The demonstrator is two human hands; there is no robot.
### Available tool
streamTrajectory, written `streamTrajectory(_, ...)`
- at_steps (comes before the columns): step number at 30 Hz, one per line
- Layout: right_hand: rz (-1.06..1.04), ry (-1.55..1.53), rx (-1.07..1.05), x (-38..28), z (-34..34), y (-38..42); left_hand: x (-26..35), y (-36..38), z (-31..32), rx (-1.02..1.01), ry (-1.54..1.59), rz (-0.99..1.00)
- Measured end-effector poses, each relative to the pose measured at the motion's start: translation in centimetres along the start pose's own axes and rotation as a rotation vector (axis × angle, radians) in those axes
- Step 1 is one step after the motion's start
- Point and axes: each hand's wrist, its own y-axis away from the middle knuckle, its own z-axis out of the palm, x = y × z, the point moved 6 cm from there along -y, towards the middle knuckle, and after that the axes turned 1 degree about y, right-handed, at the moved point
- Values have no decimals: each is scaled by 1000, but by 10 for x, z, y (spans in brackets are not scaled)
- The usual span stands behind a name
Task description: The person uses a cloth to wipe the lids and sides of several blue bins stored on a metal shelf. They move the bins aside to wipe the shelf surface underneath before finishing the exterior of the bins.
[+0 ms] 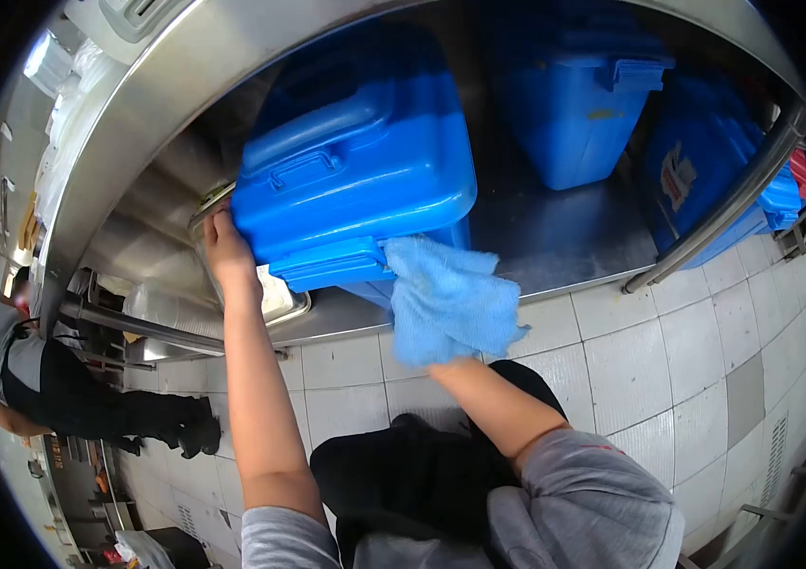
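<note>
Bin: blue plastic lidded bin (365,180), on the stainless steel shelf (555,242) under the counter, near its front edge.
Left hand: left hand (229,251) open along the bin's left side, fingers up and touching; can't tell if fingertips hook under the rim.
Right hand: right hand (450,368) mostly hidden under the blue cloth (455,299); fingers out of sight, so can't confirm how tight the hold is.
Cloth: bunched over the hand, against the bin's front near the right end of the front latch (327,264).
Bin handling: stiff shell, probably bulky more than fragile; weight unknown, contents not visible. Smooth faces likely slippery if wet.
Bin grip: I'd take opposite sides low on the body, not the latch; can't tell if the latch is locked.
Cloth handling: light, limp, soft; should fold easily. Hold it by a bunched middle, or flat under the palm.
Lid: glossy, rounded corners, stepped top, with a molded handle (306,169).
Cloth texture: fuzzy, towel-like, edges ragged-looking.
Left of bin: shallow metal tray (279,299), partly covered by the bin.
Right of bin: second blue bin (578,123), well apart, brownish mark on its front.
Floor: pale square tiles (621,322), matte grout lines.
</note>
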Motion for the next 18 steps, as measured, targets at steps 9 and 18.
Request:
streamTrajectory(9, 57, -238, 55, -36, -44, -51, -7, -6, -1, -12, 28, 0)
streamTrajectory(18, 179, -56, -357, 33, 58, 38, 1, -2, 1, 15, -6, 5)
